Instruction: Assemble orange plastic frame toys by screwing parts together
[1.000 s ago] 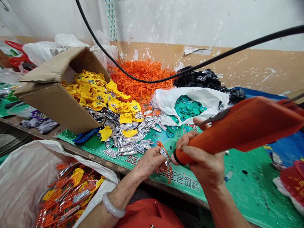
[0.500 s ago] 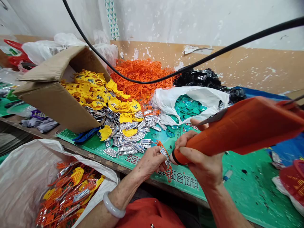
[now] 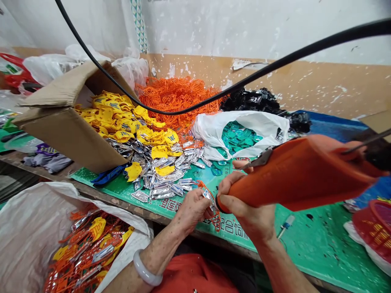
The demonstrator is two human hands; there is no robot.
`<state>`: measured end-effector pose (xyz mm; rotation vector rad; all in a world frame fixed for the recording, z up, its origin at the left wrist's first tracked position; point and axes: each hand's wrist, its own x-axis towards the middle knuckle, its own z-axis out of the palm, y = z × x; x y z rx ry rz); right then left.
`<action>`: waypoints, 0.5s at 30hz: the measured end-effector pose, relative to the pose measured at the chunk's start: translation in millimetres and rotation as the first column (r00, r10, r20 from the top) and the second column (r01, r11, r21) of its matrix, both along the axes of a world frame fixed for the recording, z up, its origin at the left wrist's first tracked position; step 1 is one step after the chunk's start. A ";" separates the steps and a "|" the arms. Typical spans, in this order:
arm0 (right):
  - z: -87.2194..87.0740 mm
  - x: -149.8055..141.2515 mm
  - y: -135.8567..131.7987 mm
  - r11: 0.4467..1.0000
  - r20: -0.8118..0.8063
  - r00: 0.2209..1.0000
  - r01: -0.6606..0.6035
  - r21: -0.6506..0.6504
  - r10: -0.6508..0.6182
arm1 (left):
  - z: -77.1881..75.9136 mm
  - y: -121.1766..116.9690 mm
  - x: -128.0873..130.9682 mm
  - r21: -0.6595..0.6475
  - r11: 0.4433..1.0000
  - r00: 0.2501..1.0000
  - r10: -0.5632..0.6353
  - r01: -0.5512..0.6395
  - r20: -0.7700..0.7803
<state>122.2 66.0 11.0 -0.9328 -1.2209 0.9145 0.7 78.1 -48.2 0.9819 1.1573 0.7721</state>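
My right hand (image 3: 252,217) is wrapped round an orange electric screwdriver (image 3: 290,175), which lies tilted with its dark-ringed nose pointing down and left. Pinched in my left hand (image 3: 193,206) is an orange plastic lattice part (image 3: 217,219) with a silver plate (image 3: 207,195) on it. The nose of the tool is right beside this part; its bit is hidden, so I cannot tell whether it touches. Just beyond my left hand is a heap of loose silver plates (image 3: 166,189), with yellow plastic pieces (image 3: 165,169) among them.
A tilted cardboard box (image 3: 70,134) spills yellow pieces. Behind are orange lattice parts (image 3: 180,95), black parts (image 3: 253,99) and a white bag (image 3: 207,126) of teal pieces. A sack (image 3: 27,228) of assembled parts stands lower left. A black cable (image 3: 171,112) crosses above; a red basket (image 3: 372,224) sits right.
The screwdriver has swung slightly, its rear end now lower and nearer. Both hands keep their holds, and the whole view has shifted a little.
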 end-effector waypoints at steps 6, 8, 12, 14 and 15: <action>-5.3 0.5 0.8 0.999 -0.006 0.999 -0.032 -0.003 0.032 | -4.7 0.1 2.0 0.011 1.000 0.999 0.026 -0.027 0.027; -5.3 1.3 1.3 0.999 -0.023 0.999 -0.046 0.001 0.046 | -5.6 -0.1 1.9 0.009 0.999 0.999 0.032 -0.033 0.032; 5.4 6.2 2.3 1.000 -0.157 0.987 -0.014 0.005 0.015 | -0.1 -0.2 -3.9 0.011 1.000 0.999 -0.008 0.007 0.052; 14.0 11.9 3.8 0.998 -0.245 0.968 0.055 0.026 -0.047 | 3.3 0.2 -9.0 0.007 0.999 0.996 -0.035 0.035 0.082; 18.1 15.5 4.9 0.995 -0.273 0.959 0.090 0.037 -0.076 | 3.9 0.4 -11.5 -0.011 0.999 0.992 -0.036 0.038 0.125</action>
